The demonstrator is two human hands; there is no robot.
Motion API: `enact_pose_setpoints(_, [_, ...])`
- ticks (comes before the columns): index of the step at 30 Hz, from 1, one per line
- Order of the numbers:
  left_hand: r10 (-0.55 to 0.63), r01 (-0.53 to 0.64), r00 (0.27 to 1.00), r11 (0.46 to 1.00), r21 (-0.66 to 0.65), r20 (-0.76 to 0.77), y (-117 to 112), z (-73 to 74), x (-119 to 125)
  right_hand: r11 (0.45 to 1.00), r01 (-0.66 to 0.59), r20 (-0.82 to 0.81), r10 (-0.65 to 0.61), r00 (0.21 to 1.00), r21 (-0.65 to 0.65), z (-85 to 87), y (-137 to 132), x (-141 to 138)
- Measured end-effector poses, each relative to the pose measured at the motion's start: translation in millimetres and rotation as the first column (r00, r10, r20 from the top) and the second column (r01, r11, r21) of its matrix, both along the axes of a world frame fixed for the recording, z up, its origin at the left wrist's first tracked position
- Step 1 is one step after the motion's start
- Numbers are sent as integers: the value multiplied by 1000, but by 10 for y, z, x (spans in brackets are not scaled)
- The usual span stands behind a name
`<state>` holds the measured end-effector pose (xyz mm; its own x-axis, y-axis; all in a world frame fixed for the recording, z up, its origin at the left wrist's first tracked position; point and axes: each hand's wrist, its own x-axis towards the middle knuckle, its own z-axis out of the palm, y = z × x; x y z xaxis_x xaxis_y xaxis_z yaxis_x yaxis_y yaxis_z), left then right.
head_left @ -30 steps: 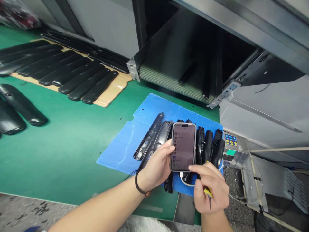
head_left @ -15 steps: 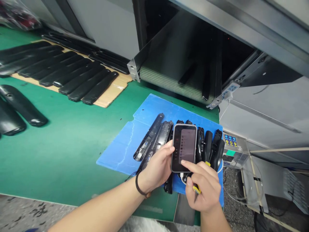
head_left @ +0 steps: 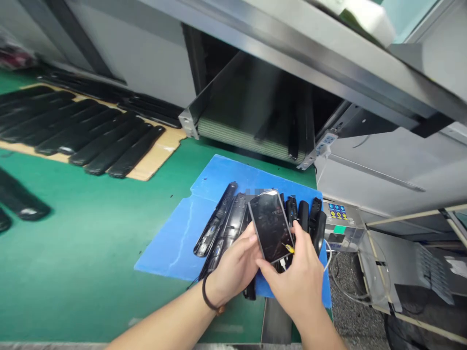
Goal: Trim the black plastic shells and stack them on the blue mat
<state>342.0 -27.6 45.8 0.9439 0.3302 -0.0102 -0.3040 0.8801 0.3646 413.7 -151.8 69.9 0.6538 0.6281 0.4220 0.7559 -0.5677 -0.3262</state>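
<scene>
Our left fingers [head_left: 245, 245] and right fingers [head_left: 302, 239] clasp a black rectangular glass-fronted phone [head_left: 269, 224] above a creased blue plastic sheet [head_left: 170, 250].

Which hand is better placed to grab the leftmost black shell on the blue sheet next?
Probably your left hand: it's nearer that black shell; your right hand is farther right. Both hands are on the smartphone, though.

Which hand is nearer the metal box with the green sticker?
Right. The right hand, at the lower right of the phone, is left of the metal box; the left hand, at the phone's left edge, is farther left.
</scene>
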Motion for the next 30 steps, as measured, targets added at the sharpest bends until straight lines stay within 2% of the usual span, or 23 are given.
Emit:
enact_pose_setpoints(3, [-73, 70, 996, 996, 50, 60, -49, -30, -20, 978, 75, 2, -76, 997, -193, 103, 6, -1])
enact_pose_setpoints(7, [-185, 176, 983, 959, 223, 18, -34, -77, -44, 956, 64, -30, -75, 997, -286, 376, -141, 247])
enact_pose_setpoints(11, [-236, 246, 969, 904, 350, -74, 34, -123, -73, 905, -11, 75, 48, 996, -425, 705, -380, 834])
enact_pose_setpoints(13, [-220, 232, 973, 895, 380, -75, 64, -133, -87, 868, 74, 131, -11, 991, -491, 798, -428, 1213])
enact_pose_setpoints(14, [-209, 217, 976, 893, 393, -64, 74, -132, -94, 841, 144, 145, -79, 986, -522, 814, -421, 1403])
enact_pose_setpoints(15, [-201, 205, 978, 892, 402, -53, 81, -126, -100, 802, 222, 148, -167, 975, -555, 807, -394, 1586])
enact_pose_setpoints(17, [-195, 195, 980, 893, 404, -42, 86, -103, -112, 766, 290, 148, -251, 957, -573, 730, -291, 1907])
enact_pose_setpoints(21, [-201, 205, 978, 897, 391, -51, 84, -47, -133, 731, 312, 101, -319, 942, -606, 423, -5, 2311])
enact_pose_setpoints(26, [-231, 221, 973, 889, 400, -24, 106, -51, -139, 697, 348, 56, -405, 912, -627, 30, 338, 2480])
enact_pose_setpoints(30, [-256, 232, 967, 880, 414, 2, 116, -107, -131, 678, 395, 61, -460, 886, -620, -184, 595, 2524])
